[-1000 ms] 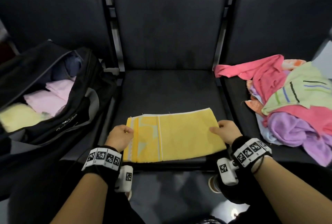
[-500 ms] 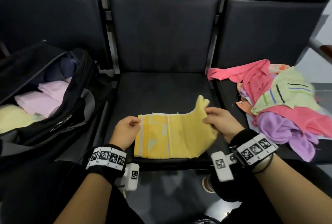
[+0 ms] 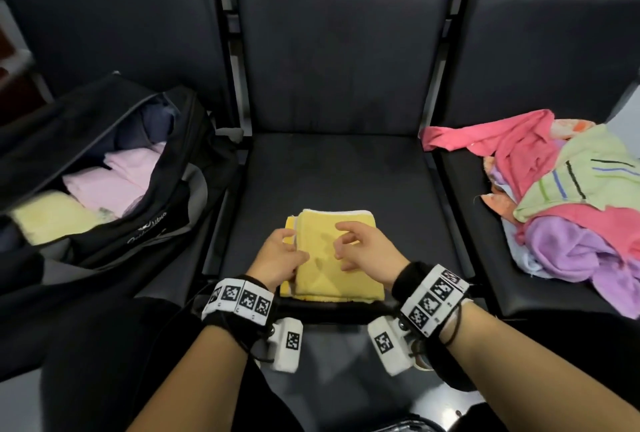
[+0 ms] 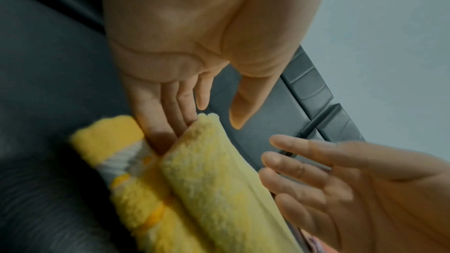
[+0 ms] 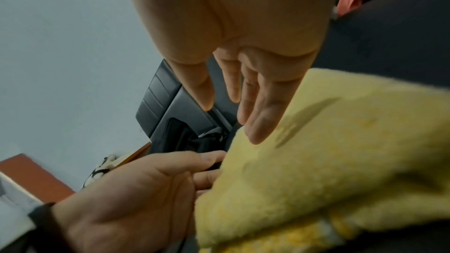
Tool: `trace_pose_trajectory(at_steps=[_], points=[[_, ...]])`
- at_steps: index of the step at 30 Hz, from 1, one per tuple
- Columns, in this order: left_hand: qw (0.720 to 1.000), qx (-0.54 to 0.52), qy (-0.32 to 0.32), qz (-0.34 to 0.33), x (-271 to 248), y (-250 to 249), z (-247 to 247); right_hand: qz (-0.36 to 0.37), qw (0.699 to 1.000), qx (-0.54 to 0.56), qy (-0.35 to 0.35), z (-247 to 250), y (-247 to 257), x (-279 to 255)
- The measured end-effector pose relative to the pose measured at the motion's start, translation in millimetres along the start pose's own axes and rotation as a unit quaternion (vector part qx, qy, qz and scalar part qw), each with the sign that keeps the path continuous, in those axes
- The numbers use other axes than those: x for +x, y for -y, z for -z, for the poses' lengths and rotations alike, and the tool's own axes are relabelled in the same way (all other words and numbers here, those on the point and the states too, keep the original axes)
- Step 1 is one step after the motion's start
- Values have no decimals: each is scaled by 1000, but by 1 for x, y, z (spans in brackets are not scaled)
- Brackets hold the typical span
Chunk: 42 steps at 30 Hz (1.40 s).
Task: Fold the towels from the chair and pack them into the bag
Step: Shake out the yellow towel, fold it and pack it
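A yellow towel [image 3: 332, 282] lies folded into a small rectangle at the front of the middle black seat [image 3: 339, 172]. My left hand [image 3: 289, 241] is at its left edge. In the left wrist view the straight fingers [image 4: 170, 118] sit slid between the towel's [image 4: 207, 189] layers, thumb apart. My right hand [image 3: 341, 241] hovers just over the top layer with relaxed fingers and holds nothing; the right wrist view shows its fingertips [image 5: 253, 134] near the towel [image 5: 328, 161]. The open black bag [image 3: 156, 224] sits on the left seat.
Inside the bag lie folded pink towels [image 3: 114, 179] and a pale yellow one [image 3: 52, 217]. A loose pile of pink, green, purple and orange towels [image 3: 571, 189] covers the right seat. Seat backs rise behind all three seats.
The right hand carried the towel's right half over to the left, halving it. It has let go and now hovers above. The left hand stayed at the left edge.
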<state>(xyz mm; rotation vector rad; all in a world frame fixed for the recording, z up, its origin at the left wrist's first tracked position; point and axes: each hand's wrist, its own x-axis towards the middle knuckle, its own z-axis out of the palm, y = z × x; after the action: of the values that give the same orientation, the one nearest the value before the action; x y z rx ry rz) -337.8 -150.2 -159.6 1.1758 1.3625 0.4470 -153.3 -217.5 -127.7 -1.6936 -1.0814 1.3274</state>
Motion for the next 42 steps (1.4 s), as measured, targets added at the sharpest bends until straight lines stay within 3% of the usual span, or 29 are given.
trace_pose_trajectory(at_steps=[4, 7, 12, 16, 19, 21, 23, 26, 29, 33, 36, 39, 42], points=[[992, 99, -40, -73, -3, 0, -9, 37, 997, -62, -9, 16, -16, -9], [990, 63, -74, -105, -2, -3, -4, 76, 990, -122, -6, 18, -23, -13], [991, 71, -87, -79, 4, 3, 15, 111, 967, -224, 38, 11, -29, -18], [990, 113, -77, -22, 7, 16, 14, 123, 920, -357, 101, 7, -36, -22], [968, 197, -141, -63, 4, 13, 10, 138, 893, -411, 117, 4, -42, -24], [942, 266, -164, -122, -3, 8, 5, 171, 855, -477, 112, 0, -46, -24], [922, 329, -120, -168, -12, 4, -2, 209, 806, -545, 98, -5, -52, -24], [880, 452, 12, -145, -26, 2, -17, 233, 777, -581, 64, -11, -60, -24], [843, 525, 35, -116, -31, 6, -29, 238, 784, -572, 28, -13, -63, -19], [819, 559, 1, -133, -28, 10, -34, 143, 902, -406, 33, -2, -48, -11], [810, 560, -39, -171, -25, 12, -35, 127, 945, -300, -20, 12, -33, -12], [822, 530, -56, -202, -24, 10, -36, 131, 945, -298, -18, 18, -30, -18], [843, 494, -41, -209, -25, 7, -33, 207, 879, -429, 21, 17, -44, -26]])
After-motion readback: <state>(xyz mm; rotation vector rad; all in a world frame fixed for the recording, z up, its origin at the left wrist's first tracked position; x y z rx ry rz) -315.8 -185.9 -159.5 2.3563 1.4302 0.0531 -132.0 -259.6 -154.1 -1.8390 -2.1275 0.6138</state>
